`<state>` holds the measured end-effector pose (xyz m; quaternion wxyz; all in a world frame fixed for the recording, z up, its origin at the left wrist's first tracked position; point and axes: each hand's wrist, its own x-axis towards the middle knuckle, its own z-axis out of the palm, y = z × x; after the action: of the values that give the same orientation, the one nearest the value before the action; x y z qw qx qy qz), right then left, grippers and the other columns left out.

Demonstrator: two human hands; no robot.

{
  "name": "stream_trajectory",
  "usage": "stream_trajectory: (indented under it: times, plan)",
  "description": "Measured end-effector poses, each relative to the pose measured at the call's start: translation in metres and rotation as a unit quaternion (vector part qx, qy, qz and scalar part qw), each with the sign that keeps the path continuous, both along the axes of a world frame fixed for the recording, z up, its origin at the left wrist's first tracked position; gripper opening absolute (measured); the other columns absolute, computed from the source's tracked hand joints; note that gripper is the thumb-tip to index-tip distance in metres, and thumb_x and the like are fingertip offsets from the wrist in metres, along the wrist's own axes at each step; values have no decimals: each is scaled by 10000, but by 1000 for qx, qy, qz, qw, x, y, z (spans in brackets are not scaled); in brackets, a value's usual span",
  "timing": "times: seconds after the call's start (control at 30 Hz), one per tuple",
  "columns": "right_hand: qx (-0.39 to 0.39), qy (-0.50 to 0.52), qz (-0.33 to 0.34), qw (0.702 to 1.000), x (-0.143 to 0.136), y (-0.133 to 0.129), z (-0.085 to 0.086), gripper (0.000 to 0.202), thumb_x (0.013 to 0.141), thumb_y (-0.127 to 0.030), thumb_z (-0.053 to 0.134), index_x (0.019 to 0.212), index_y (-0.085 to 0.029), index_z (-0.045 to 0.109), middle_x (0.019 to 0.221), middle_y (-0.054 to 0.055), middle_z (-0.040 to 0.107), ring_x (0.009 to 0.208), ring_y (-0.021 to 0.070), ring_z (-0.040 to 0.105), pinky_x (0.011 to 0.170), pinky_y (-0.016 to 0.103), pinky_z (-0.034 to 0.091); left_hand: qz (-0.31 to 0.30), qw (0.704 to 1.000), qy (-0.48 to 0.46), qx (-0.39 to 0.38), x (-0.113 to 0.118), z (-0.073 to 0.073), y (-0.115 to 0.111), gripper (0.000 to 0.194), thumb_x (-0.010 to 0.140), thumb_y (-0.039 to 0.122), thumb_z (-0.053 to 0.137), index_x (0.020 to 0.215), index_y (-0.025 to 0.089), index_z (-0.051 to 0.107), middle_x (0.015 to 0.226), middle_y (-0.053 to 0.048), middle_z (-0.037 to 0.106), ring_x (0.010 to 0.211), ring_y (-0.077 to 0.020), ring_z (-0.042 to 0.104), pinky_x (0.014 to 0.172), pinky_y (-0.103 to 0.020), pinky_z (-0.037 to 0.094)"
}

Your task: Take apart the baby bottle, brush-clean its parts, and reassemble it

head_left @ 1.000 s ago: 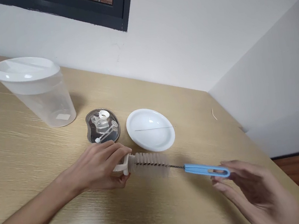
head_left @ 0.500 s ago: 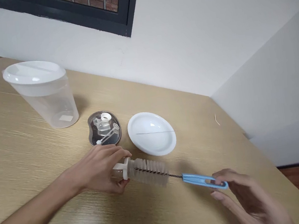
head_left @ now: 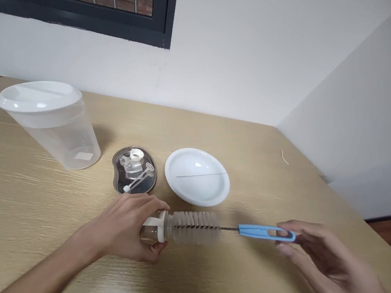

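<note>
Your right grip [head_left: 327, 256] pinches the brush [head_left: 196, 226] by its blue handle [head_left: 255, 231], your left grip [head_left: 127, 228] clasps the bottle [head_left: 150, 234], mouth against bristles, over the counter [head_left: 213, 278]: apparently a scrubbing step, calling next for straight alignment.

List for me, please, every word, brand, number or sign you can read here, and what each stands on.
No text can be read anywhere in this view.
Pale rectangular label low on the translucent, white-lidded plastic pitcher: too small and blurred to tell whether it bears print.
Slotted blue plastic brush handle: no lettering shows.
Clear bottle with a white collar: partly covered, no marking readable.
</note>
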<state>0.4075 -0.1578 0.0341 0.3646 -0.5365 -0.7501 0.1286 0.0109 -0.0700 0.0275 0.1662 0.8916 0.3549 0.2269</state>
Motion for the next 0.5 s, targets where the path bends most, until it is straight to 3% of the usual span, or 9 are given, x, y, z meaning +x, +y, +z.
stream_trajectory:
  times: [0.07,0.13,0.2,0.27,0.33,0.4,0.47,0.5]
  plan:
    - [16,-22,3,1000,3,1,0,187,927,-309,701,1101,-247,669,914,36,764,781,169,769,733,205,623,1,1000,1,-6,0,0,2,502,688,317,739,1176,247,644,996,10,773,867,-206,752,738,-305,519]
    - [-17,-41,11,999,0,4,6,139,970,-355,637,970,-230,697,784,21,738,651,149,729,609,184,590,1,1000,2,5,0,0,3,493,707,318,728,1185,234,641,999,-3,775,855,-206,750,728,-305,525]
    - [-66,-54,12,996,-7,9,17,359,1030,-373,518,730,-221,644,617,-1,639,513,117,631,499,179,515,1,1000,6,26,-1,0,4,476,729,312,711,1190,216,644,999,-23,775,844,-210,749,712,-309,530]
    - [-90,-66,20,994,-16,17,29,466,1043,-370,487,611,-218,574,525,-16,555,448,99,567,458,172,476,5,999,15,36,-3,1,5,467,731,303,704,1185,205,654,983,-32,774,833,-218,750,698,-315,532]
    - [-76,-54,19,995,-21,27,39,399,1020,-392,535,669,-222,617,547,-13,577,475,111,593,466,172,501,19,999,18,25,-5,4,6,483,708,296,714,1180,207,663,977,-28,778,838,-227,756,703,-321,537]
    - [-33,-25,8,999,-22,37,44,195,949,-420,650,930,-234,703,694,10,684,588,145,683,533,187,573,43,999,13,1,-7,8,6,501,684,288,723,1177,222,670,980,-15,785,849,-230,760,720,-325,539]
    - [-5,0,12,1000,-17,48,43,268,888,-403,733,1106,-254,693,859,35,748,708,173,746,623,211,627,67,997,9,-23,-8,11,7,500,676,286,725,1171,245,678,974,2,787,839,-223,757,724,-323,535]
    - [-2,11,19,1000,-14,53,41,265,878,-385,748,1106,-261,694,900,40,760,737,179,761,646,217,638,75,997,7,-34,-9,12,8,497,673,289,726,1167,256,682,965,10,786,825,-217,754,718,-319,532]
